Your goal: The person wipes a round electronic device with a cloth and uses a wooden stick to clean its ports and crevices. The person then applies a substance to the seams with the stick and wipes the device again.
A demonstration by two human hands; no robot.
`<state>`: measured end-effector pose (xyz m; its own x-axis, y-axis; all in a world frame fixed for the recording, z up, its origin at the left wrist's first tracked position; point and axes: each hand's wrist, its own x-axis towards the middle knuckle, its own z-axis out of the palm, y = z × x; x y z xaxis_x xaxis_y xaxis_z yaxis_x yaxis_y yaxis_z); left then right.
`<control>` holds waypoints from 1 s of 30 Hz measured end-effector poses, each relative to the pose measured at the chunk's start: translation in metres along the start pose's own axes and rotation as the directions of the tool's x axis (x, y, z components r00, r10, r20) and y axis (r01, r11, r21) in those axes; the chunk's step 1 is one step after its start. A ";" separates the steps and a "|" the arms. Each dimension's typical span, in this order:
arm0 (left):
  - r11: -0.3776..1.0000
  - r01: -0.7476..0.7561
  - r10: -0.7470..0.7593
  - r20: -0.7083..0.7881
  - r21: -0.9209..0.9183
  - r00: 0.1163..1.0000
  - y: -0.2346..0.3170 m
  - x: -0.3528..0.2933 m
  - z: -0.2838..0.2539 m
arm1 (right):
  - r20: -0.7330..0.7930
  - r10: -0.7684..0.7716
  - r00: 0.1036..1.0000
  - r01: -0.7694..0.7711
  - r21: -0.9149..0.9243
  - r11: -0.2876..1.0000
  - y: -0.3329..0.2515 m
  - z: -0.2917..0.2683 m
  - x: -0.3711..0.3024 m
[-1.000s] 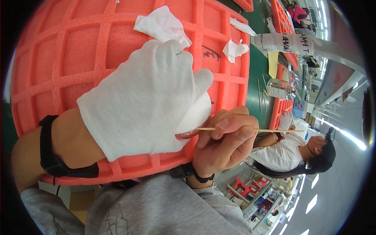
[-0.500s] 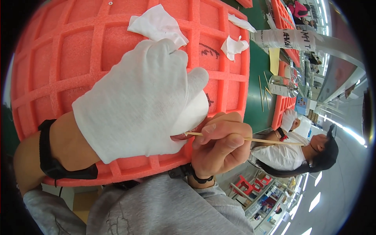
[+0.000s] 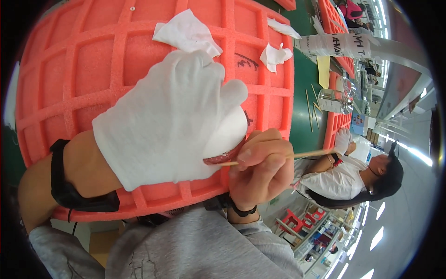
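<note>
My left hand (image 3: pixel 160 118), in a white glove, is closed around a smooth white rounded piece with a dark red, glossy lower edge (image 3: pixel 227 133). Its curled fingers and palm hide most of that piece. Bare and pinching a thin wooden stick (image 3: pixel 309 154), my right hand (image 3: pixel 264 163) is just right of the gloved one. The stick's near tip lies at the piece's red edge; whether it touches cannot be told. Both hands are over a red-pink foam tray (image 3: pixel 119 51) divided into square compartments.
White cloth pieces (image 3: pixel 188 32) and a crumpled white scrap (image 3: pixel 275 56) lie on the tray. On the green table (image 3: pixel 302 93) are loose wooden sticks (image 3: pixel 308 109) and a clear glass bottle (image 3: pixel 331 101). A wrapped pole (image 3: pixel 339 45) crosses the upper right. Another person (image 3: pixel 344 173) sits at right.
The stick has swung: its far end is higher, and its near tip is slightly lower along the red edge. My right hand has shifted slightly left and up. The left keeps its hold.
</note>
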<state>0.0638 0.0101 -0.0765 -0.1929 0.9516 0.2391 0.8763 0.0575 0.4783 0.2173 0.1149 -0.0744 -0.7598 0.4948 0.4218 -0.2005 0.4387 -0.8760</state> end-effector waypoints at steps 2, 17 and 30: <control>0.978 -0.092 0.074 -0.104 -0.185 0.992 -0.012 -0.002 0.014 | -0.021 0.013 1.000 -0.011 0.081 0.997 -0.003 -0.001 -0.001; 0.999 0.055 -0.054 -0.108 0.002 0.993 0.020 -0.003 -0.008 | -0.045 -0.067 0.997 0.032 -0.535 0.844 -0.018 -0.015 -0.012; 0.996 0.042 -0.033 -0.102 0.082 0.994 0.017 0.006 -0.006 | 0.156 -0.196 0.968 0.249 -0.660 0.709 -0.024 -0.027 0.010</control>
<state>0.0748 0.0146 -0.0617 -0.2659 0.9135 0.3079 0.9009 0.1218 0.4166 0.2317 0.1298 -0.0429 -0.7926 0.2767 0.5433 0.0768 0.9293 -0.3613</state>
